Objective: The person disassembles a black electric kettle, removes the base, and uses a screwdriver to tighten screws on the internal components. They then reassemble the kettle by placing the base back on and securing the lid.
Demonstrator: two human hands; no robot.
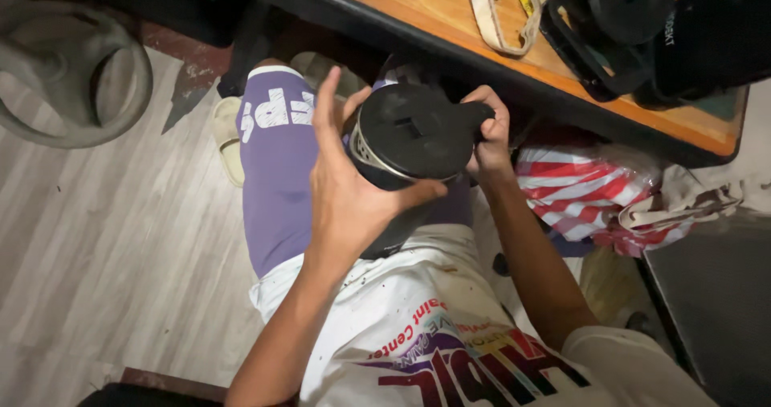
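We look down at a pale wood-plank floor [96, 238] on the left and the edge of an orange-topped table [450, 21] running across the far side, with dark equipment [634, 29] and a loop of cream strap [502, 13] lying on it. Below the table on the right sits a red-and-white striped bag [586, 190], and a sandal [229, 138] lies on the floor by the purple shorts [277, 166]. Over our lap, just near of the table edge, we hold a black jug [409, 146] with a flat round lid and a metal band showing at its left side. Our left hand [349, 190] cups its left wall, thumb pressed under the lid rim, the other fingers spread wide and lifted off. Our right hand [490, 134] is closed around the handle stub at the jug's right. We judge the jug stiff and hard, probably moderately heavy, and its smooth plastic could slip, so the handle and the wall under the rim seem the surest places to grip.
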